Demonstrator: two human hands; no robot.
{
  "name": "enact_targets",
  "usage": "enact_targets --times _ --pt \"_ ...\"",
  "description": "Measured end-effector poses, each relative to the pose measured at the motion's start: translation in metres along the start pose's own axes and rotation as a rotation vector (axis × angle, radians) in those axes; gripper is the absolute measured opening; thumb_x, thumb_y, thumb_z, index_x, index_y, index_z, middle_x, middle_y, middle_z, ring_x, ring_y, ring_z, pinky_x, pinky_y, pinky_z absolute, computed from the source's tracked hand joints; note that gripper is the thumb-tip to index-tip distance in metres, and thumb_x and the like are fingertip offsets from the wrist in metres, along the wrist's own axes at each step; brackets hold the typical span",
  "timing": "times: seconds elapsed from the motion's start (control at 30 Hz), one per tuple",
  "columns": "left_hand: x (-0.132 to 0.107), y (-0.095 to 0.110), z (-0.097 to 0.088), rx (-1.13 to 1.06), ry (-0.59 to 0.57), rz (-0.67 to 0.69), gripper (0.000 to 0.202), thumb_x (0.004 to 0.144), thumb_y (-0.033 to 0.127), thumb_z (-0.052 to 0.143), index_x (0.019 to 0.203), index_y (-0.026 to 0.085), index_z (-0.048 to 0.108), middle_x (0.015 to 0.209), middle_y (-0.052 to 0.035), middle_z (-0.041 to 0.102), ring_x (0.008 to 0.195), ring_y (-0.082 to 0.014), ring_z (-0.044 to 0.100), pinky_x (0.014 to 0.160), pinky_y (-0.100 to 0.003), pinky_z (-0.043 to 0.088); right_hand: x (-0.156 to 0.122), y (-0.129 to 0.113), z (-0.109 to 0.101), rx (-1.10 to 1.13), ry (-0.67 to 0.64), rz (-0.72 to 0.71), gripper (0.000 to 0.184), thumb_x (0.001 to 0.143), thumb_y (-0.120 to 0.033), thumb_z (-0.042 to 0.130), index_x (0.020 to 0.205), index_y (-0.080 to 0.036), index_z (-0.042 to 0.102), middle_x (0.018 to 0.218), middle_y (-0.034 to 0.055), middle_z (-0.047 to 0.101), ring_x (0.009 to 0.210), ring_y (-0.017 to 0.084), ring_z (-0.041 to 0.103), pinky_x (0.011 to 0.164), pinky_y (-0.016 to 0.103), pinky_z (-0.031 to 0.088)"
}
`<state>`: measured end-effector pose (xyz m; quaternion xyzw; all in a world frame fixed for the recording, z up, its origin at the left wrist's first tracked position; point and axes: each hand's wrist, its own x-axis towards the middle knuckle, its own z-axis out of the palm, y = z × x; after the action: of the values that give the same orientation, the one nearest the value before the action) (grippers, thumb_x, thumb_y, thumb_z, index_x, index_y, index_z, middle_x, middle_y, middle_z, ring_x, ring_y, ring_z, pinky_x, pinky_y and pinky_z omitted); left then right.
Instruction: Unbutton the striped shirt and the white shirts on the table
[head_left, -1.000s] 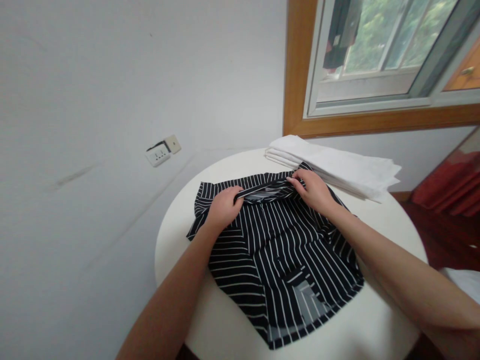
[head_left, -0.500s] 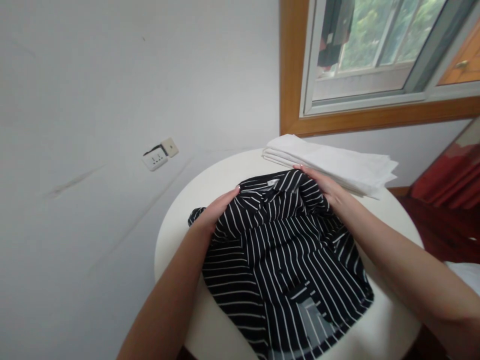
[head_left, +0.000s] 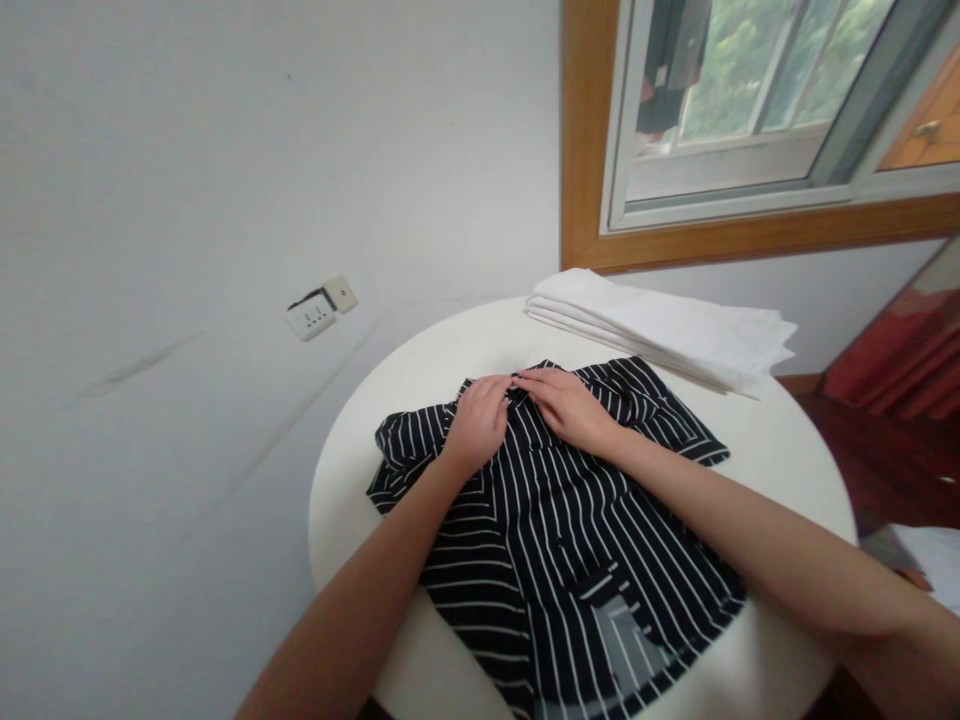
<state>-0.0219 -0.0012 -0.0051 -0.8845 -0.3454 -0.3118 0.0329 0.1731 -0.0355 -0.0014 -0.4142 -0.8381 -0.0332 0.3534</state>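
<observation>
In the middle of a round white smooth-topped table [head_left: 780,470]: a black, white-striped, short-sleeved cloth shirt [head_left: 562,500], laid out with neckline [head_left: 547,365] toward 12 o'clock and hem [head_left: 686,658] toward 6. At that 12 o'clock end, over the gathered neckline: a bare left hand [head_left: 478,420] and a bare right hand [head_left: 566,405], close together, both curled on the cloth, tip to tip or nearly so. Impossible to make out, beneath the fingers, whether pinching the fabric or merely resting on it. Looks light and limp, judging by the soft ripples below the hands; probably slides easily over the tabletop, survives rough treatment unbroken, but creases or twists at a careless tug. Best taken, by the look of it, at the layered neckline or the shoulders, just inside the striped short sleeve [head_left: 412,435] at 10 o'clock and the matching striped sleeve [head_left: 675,420] near 2. Less promising for a grip: the loose cloth above the hem, likely to bunch. Between 5 and 6 o'clock, a grey, pale-lined patch [head_left: 626,640]. Just beside the shirt, at 1 o'clock, a folded white stack of thin sheets [head_left: 667,325], of uncertain material.
</observation>
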Motion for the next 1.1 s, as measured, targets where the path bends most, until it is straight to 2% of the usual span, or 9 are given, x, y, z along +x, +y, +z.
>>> enact_targets --times 0.1,0.2,0.4,0.63,0.73,0.87,1.0,1.1 --pt "-0.003 -0.007 0.015 -0.049 -0.033 0.016 0.036 0.087 0.01 0.038 0.12 0.015 0.053 0.12 -0.0113 0.06 0.114 -0.0237 0.052 0.105 -0.045 0.04 -0.003 0.006 0.02 -0.067 -0.036 0.06 0.041 0.093 -0.017 0.043 0.133 -0.019 0.052 0.124 0.0108 0.059 0.111 0.024 0.054 0.097 0.044 0.044" --pt "-0.005 -0.011 0.02 -0.118 -0.033 0.003 0.039 0.084 0.006 0.038 0.117 0.017 0.055 0.118 -0.0096 0.061 0.113 -0.0221 0.052 0.104 -0.043 0.041 -0.007 0.012 0.027 -0.056 -0.068 0.141 0.038 0.092 -0.022 0.047 0.13 -0.019 0.052 0.118 0.0109 0.056 0.104 0.022 0.057 0.089 0.036 0.05" --pt "-0.003 -0.011 0.016 -0.183 -0.014 -0.026 0.034 0.083 0.006 0.042 0.111 0.018 0.059 0.114 -0.0076 0.062 0.111 -0.0217 0.053 0.103 -0.043 0.04 -0.011 0.014 0.024 -0.009 -0.056 0.236 0.022 0.088 -0.023 0.054 0.11 -0.021 0.058 0.115 0.0083 0.05 0.097 0.02 0.057 0.078 0.032 0.052" --pt "-0.001 -0.014 0.013 -0.194 -0.029 0.041 0.028 0.092 0.021 0.045 0.114 0.021 0.061 0.111 -0.007 0.061 0.108 -0.0213 0.052 0.099 -0.043 0.04 -0.011 0.02 0.022 0.292 0.111 0.19 0.009 0.088 -0.02 0.052 0.097 -0.022 0.053 0.108 0.0061 0.055 0.101 0.02 0.055 0.09 0.035 0.046" --pt "0.0 -0.01 0.01 -0.197 -0.031 0.088 0.03 0.095 0.024 0.041 0.119 0.021 0.059 0.116 -0.0078 0.06 0.112 -0.0213 0.051 0.101 -0.043 0.039 -0.011 0.025 0.023 0.423 0.157 0.195 0.008 0.088 -0.022 0.053 0.097 -0.022 0.054 0.1 0.0046 0.058 0.097 0.019 0.055 0.089 0.036 0.045" --pt "-0.001 -0.004 0.007 -0.212 -0.045 0.113 0.033 0.097 0.027 0.039 0.127 0.02 0.051 0.121 -0.0078 0.059 0.114 -0.0203 0.051 0.103 -0.042 0.038 -0.01 0.027 0.025 0.585 0.14 0.281 0.01 0.089 -0.029 0.053 0.096 -0.022 0.056 0.091 0.0022 0.059 0.083 0.017 0.056 0.078 0.033 0.047" --pt "-0.003 -0.006 0.01 -0.182 -0.056 0.06 0.031 0.097 0.03 0.039 0.12 0.016 0.054 0.114 -0.0103 0.062 0.108 -0.022 0.054 0.099 -0.042 0.042 -0.01 0.026 0.025 0.628 0.141 0.291 0.011 0.087 -0.031 0.055 0.093 -0.022 0.059 0.09 0.0023 0.06 0.086 0.018 0.056 0.078 0.033 0.046" --pt "-0.003 -0.01 0.014 -0.213 -0.07 0.041 0.032 0.097 0.03 0.036 0.118 0.017 0.057 0.111 -0.01 0.063 0.106 -0.022 0.054 0.098 -0.042 0.043 -0.01 0.026 0.023 0.63 0.167 0.325 0.013 0.086 -0.033 0.057 0.093 -0.023 0.061 0.085 0.0017 0.061 0.085 0.018 0.057 0.076 0.033 0.046"
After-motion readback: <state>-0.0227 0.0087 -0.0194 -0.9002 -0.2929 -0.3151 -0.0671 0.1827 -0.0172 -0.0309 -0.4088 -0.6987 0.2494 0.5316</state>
